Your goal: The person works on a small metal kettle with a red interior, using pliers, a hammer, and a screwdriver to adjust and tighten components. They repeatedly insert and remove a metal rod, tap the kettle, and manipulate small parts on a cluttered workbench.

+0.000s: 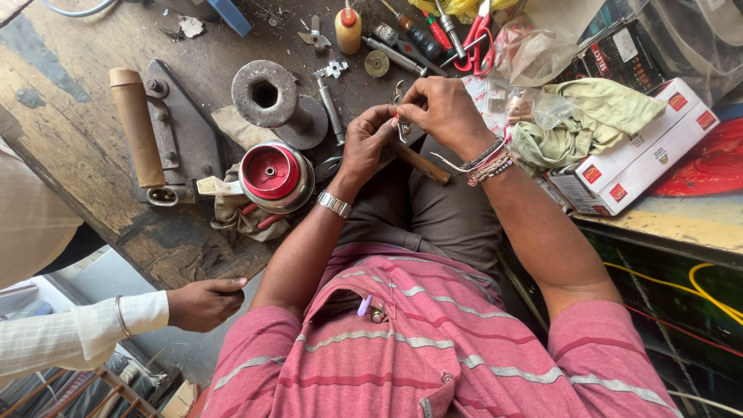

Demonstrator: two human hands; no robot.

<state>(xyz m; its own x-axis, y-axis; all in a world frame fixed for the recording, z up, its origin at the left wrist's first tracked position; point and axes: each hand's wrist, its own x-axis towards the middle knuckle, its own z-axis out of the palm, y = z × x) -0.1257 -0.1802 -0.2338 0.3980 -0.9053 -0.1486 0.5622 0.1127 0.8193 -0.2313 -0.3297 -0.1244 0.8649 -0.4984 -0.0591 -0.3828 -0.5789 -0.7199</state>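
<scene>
The small metal part (400, 116), a thin bright piece with an orange bit on it, sits pinched between our two hands above the worn wooden workbench (70, 131), just over our lap. Going from the big things down: the workbench carries a dark metal plate (182, 128) with a brown cylindrical handle (137, 124) on its left side, and a round red and silver motor housing (275, 176) rests on a rag near the bench edge. Behind it stands a heavy rusty ring (265, 93). To the right lies a white and red carton (635, 155) under a pale green cloth (588, 120). Our right hand (445, 112) grips the part from above with curled fingers; our left hand (365, 143) pinches it from below. Another person's hand (203, 303), in a white sleeve, rests closed at the bench's near edge. Red-handled scissors (476, 39) lie at the far side.
</scene>
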